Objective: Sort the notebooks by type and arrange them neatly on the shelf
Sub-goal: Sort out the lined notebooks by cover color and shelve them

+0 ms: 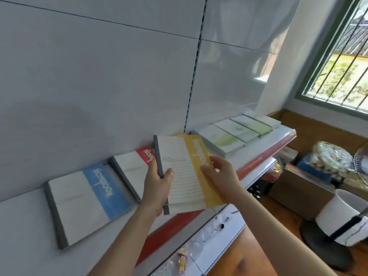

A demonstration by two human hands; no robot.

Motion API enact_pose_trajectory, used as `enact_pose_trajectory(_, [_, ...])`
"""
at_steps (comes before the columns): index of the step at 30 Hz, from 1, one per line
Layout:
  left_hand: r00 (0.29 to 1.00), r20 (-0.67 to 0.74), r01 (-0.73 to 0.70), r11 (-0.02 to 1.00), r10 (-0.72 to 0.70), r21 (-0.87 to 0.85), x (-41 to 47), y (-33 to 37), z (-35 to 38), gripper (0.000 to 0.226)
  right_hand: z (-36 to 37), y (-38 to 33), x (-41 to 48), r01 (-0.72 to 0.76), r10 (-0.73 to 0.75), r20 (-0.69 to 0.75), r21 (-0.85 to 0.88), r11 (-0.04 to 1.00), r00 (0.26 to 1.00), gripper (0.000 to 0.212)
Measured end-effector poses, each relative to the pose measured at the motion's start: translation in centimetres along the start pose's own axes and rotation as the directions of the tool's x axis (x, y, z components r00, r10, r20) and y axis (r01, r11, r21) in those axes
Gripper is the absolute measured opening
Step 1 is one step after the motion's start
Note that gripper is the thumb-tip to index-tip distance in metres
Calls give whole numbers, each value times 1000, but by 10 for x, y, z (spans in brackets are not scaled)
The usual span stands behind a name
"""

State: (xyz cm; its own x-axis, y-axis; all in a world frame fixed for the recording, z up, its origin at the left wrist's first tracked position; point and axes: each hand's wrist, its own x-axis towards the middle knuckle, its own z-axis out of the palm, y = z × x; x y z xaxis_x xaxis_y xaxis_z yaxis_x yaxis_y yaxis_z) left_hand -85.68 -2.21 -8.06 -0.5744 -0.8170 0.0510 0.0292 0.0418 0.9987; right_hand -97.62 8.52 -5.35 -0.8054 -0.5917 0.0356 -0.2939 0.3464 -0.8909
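A yellow-banded notebook (185, 172) with a grey spine is lifted above the white shelf (25, 226). My left hand (157, 182) grips its spine edge, thumb on the lined cover. My right hand (221, 172) holds the yellow side with its fingers spread over it. To the left a blue-banded notebook (83, 200) lies flat on the shelf. A red-banded notebook (131, 166) lies beside it, partly hidden by my left hand and the yellow one. Several green-patterned notebooks (233, 134) lie in a row at the shelf's right end.
The shelf has a red front strip (264, 158) and a white slotted back panel (119, 76). A lower shelf (209, 246) holds small clear packets. A cardboard box (298, 192), a white-and-black container (344, 216) and a barred window (342, 56) are on the right.
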Motion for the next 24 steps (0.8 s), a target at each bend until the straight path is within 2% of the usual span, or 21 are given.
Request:
enact_pose_trajectory(4, [995, -89, 44, 997, -38, 58, 46, -16, 28, 21, 0, 10, 60, -6, 7, 23, -38, 999, 1000, 29])
enact_pose_trajectory(8, [988, -153, 35, 991, -15, 131, 84, -27, 52, 22, -4, 18, 112, 34, -29, 54, -96, 995, 998, 24])
enact_pose_trajectory(12, [970, -243, 29, 982, 19, 189, 114, -40, 78, 28, -5, 26, 167, 84, -60, 146, -162, 983, 987, 22])
enact_pose_trajectory(16, [933, -359, 97, 959, 6, 267, 123, -49, 99, 41, 2, 39, 205, 161, -88, 271, -259, 952, 958, 22])
enact_pose_trajectory(19, [916, -401, 184, 896, -8, 404, 129, -56, 108, 45, 10, 56, 219, 241, -113, 341, -359, 902, 933, 24])
enact_pose_trajectory(22, [909, -415, 225, 808, 26, 544, 136, -63, 112, 31, 13, 65, 227, 300, -106, 422, -426, 853, 900, 28])
enact_pose_trajectory(24, [919, -390, 217, 740, 66, 637, 136, -61, 113, 27, 12, 60, 236, 379, -115, 484, -494, 782, 868, 37])
